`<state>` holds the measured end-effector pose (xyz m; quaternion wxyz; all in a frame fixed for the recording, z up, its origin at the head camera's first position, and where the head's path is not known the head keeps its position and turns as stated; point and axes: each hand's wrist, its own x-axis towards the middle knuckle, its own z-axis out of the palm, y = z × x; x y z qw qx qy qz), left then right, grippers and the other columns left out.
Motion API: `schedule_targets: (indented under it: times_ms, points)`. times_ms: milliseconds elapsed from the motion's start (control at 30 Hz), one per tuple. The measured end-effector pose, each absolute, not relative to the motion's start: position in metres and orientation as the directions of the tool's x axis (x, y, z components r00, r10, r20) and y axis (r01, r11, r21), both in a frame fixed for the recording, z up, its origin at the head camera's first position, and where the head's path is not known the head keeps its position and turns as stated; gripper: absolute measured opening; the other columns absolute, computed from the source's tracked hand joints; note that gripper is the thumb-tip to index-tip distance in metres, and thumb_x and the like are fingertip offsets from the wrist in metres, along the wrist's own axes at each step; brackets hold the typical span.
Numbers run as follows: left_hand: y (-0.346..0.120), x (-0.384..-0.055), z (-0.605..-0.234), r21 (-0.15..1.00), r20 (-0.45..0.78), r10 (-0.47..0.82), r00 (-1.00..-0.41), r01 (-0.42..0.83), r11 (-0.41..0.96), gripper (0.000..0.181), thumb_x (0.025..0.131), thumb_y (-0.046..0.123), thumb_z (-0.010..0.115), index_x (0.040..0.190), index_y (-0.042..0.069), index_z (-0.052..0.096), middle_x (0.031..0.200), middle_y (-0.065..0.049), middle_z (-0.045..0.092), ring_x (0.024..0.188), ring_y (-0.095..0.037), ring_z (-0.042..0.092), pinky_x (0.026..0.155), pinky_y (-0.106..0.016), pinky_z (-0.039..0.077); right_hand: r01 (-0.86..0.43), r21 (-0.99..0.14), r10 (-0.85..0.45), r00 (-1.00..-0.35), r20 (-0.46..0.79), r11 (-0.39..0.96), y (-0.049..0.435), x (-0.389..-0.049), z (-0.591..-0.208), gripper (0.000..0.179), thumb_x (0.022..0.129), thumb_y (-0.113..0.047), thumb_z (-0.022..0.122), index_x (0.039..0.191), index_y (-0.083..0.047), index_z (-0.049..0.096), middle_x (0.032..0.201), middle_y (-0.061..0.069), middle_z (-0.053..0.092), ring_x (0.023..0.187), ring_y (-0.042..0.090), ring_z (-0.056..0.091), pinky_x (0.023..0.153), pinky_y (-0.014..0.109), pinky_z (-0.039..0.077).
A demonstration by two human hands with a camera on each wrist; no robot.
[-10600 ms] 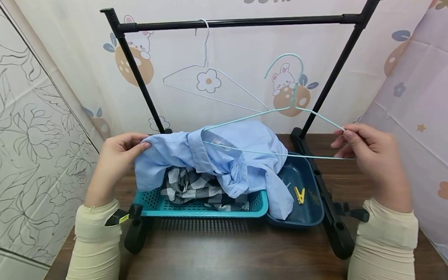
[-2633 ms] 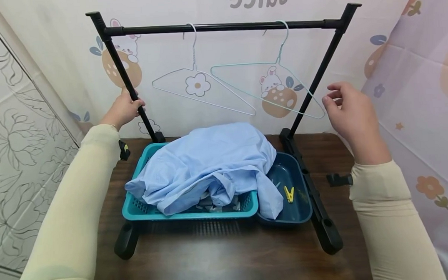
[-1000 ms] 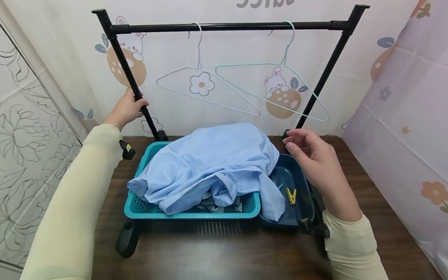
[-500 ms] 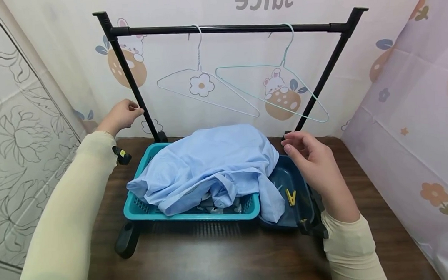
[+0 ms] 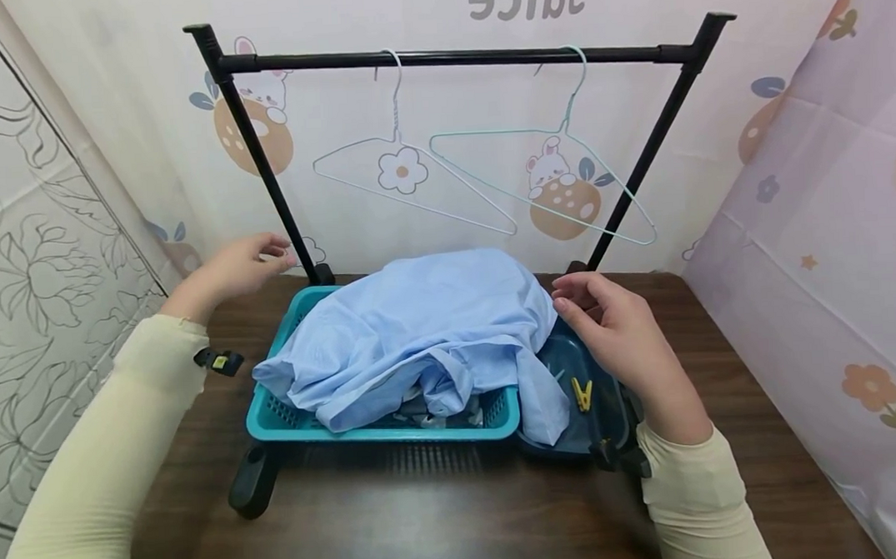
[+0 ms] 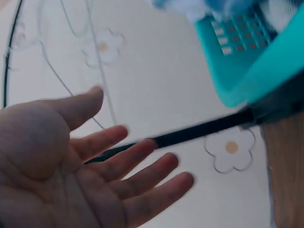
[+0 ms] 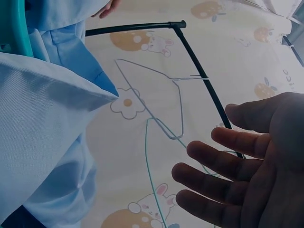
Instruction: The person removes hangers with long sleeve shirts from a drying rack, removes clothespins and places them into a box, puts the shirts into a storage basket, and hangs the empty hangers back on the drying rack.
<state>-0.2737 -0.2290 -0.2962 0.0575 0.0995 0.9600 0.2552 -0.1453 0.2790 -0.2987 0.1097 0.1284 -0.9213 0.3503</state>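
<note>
A light blue shirt (image 5: 434, 313) lies heaped over the teal basket (image 5: 395, 433), one sleeve hanging past its right end. My left hand (image 5: 233, 268) hovers left of the shirt, near the rack's left post; in the left wrist view its fingers are spread and hold nothing. By the shirt's right side is my right hand (image 5: 615, 318), fingers relaxed and bare, fingertips right at the cloth's edge in the head view. Two wire hangers, one white (image 5: 415, 202) and one mint green (image 5: 505, 132), hang from the black rack's bar (image 5: 483, 58) without clothes.
A dark blue tray (image 5: 575, 449) holding a yellow clothespin (image 5: 582, 394) stands right of the basket, partly under the sleeve. Dark patterned cloth (image 5: 431, 412) shows below the shirt. The rack's left foot (image 5: 254, 480) juts forward on the wooden table (image 5: 399, 523).
Earlier the mint hanger was in my right hand; now it hangs on the bar. My left hand has let go of the rack post and come down. The right hand has moved to the shirt's side.
</note>
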Motion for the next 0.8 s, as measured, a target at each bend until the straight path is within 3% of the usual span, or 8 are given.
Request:
schedule_targets:
  times_ms: [167,267,467,600,800]
  points:
    - [-0.213,-0.237,-0.291,0.508,-0.1,0.315,-0.944,0.224,0.832,0.067,0.104,0.053,0.052,0.153,0.009,0.041,0.149,-0.025,0.05,0.134,-0.049,0.049,0.102,-0.068,0.044,-0.317,-0.614,-0.205,-0.947,0.247,0.723,0.279,-0.147,-0.299,0.035,0.104,-0.036,0.061,0.131,-0.013,0.061,0.117,0.008,0.069,0.103,0.024,0.065,0.089,0.051,0.058]
    - [-0.205,-0.219,-0.292,0.51,-0.112,0.362,-0.925,0.259,0.82,0.07,0.102,0.054,0.056,0.153,0.008,0.041,0.146,-0.023,0.054,0.13,-0.044,0.055,0.101,-0.064,0.048,-0.308,-0.606,-0.229,-0.951,0.206,0.734,0.281,-0.147,-0.299,0.037,0.103,-0.038,0.062,0.131,-0.013,0.061,0.118,0.009,0.069,0.105,0.026,0.064,0.091,0.052,0.057]
    - [-0.192,-0.19,-0.297,0.458,-0.135,0.385,-0.913,0.287,0.842,0.094,0.088,0.064,0.071,0.155,0.007,0.039,0.148,-0.023,0.052,0.121,-0.042,0.061,0.094,-0.06,0.054,-0.283,-0.585,-0.292,-0.953,0.082,0.76,0.282,-0.15,-0.302,0.048,0.1,-0.046,0.064,0.136,-0.015,0.058,0.127,0.011,0.067,0.109,0.028,0.065,0.088,0.049,0.059]
    - [-0.186,-0.177,-0.302,0.444,-0.177,0.39,-0.904,0.28,0.851,0.101,0.083,0.065,0.075,0.157,0.009,0.037,0.154,-0.026,0.044,0.13,-0.047,0.053,0.097,-0.066,0.049,-0.264,-0.571,-0.337,-0.941,-0.024,0.777,0.28,-0.152,-0.308,0.061,0.097,-0.052,0.067,0.144,-0.016,0.052,0.13,0.013,0.066,0.11,0.03,0.066,0.085,0.046,0.06]
    - [-0.182,-0.166,-0.312,0.415,-0.275,0.406,-0.871,0.274,0.868,0.103,0.081,0.065,0.077,0.159,0.013,0.035,0.155,-0.028,0.041,0.138,-0.051,0.042,0.099,-0.072,0.044,-0.225,-0.519,-0.361,-0.915,-0.178,0.824,0.271,-0.154,-0.319,0.082,0.091,-0.059,0.07,0.154,-0.015,0.04,0.136,0.02,0.062,0.117,0.036,0.063,0.088,0.052,0.058]
